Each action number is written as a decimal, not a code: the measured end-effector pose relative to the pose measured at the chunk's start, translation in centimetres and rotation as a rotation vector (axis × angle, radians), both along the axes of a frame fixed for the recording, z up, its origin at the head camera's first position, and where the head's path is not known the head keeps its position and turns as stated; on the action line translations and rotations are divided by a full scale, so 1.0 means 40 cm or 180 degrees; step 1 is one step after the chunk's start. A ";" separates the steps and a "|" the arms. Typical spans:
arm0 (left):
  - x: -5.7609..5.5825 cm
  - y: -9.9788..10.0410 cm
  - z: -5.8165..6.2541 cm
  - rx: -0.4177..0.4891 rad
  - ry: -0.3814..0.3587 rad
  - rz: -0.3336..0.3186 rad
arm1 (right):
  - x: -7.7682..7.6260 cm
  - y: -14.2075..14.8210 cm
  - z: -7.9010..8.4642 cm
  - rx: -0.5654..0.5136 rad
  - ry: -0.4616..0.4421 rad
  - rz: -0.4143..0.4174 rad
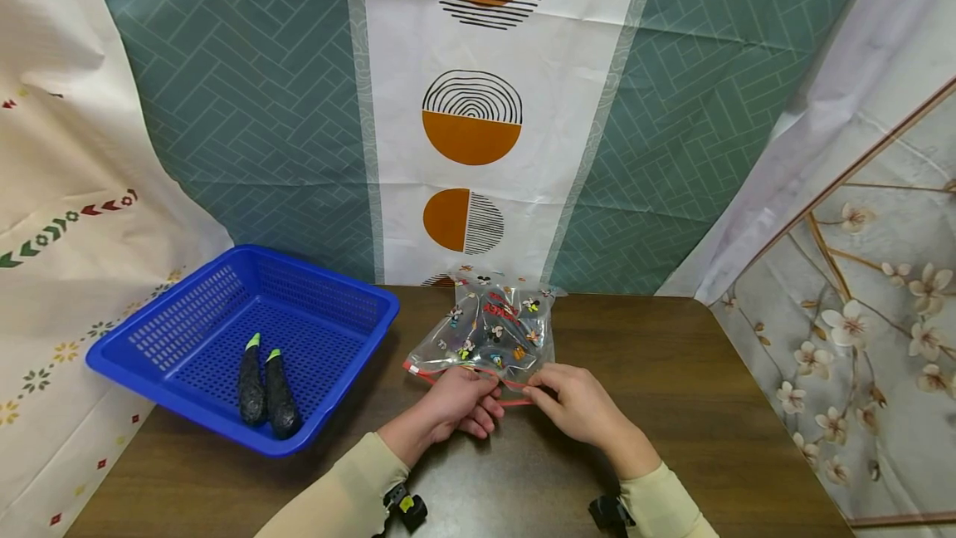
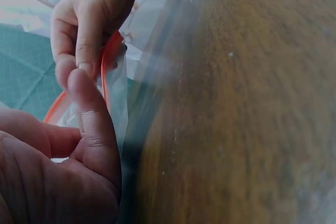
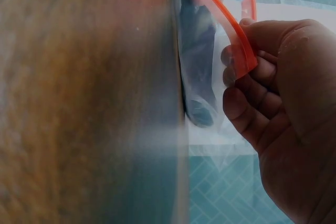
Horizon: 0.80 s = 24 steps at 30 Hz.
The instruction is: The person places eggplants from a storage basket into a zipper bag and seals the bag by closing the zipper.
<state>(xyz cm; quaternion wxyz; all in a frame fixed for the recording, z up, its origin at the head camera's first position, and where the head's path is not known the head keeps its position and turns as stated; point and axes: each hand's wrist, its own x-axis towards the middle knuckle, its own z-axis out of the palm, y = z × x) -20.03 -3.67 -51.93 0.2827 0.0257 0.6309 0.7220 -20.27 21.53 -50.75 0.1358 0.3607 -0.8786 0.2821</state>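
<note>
A clear zip bag [image 1: 499, 326] with cartoon prints and a red-orange zip strip lies on the table, its mouth toward me. My left hand [image 1: 459, 403] holds the mouth edge near its middle, thumb on top and the other fingers curled below. My right hand [image 1: 578, 405] pinches the strip near its right end between thumb and fingers; the right wrist view shows the strip [image 3: 231, 27] in that grip. Through the plastic, a long dark shape [image 3: 198, 61] with some green at its far end shows inside the bag.
At left stands a blue perforated basket [image 1: 142, 376] holding two dark eggplants [image 1: 251, 384] with bright green tips. The brown wooden table [image 1: 642, 355] reaches back to a patterned curtain [image 1: 478, 231]. A floral cloth [image 1: 859, 355] hangs along the right side.
</note>
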 end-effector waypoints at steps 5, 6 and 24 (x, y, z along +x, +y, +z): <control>0.002 -0.002 0.003 -0.0025 0.0004 -0.0017 | 0.002 0.000 0.002 0.0013 -0.0010 -0.0017; 0.002 -0.002 0.003 -0.0020 -0.0005 -0.0025 | 0.002 0.000 0.002 0.0013 -0.0010 -0.0018; 0.034 -0.020 0.029 -0.0140 0.0069 -0.0183 | 0.004 -0.001 0.004 0.0033 0.0005 -0.0034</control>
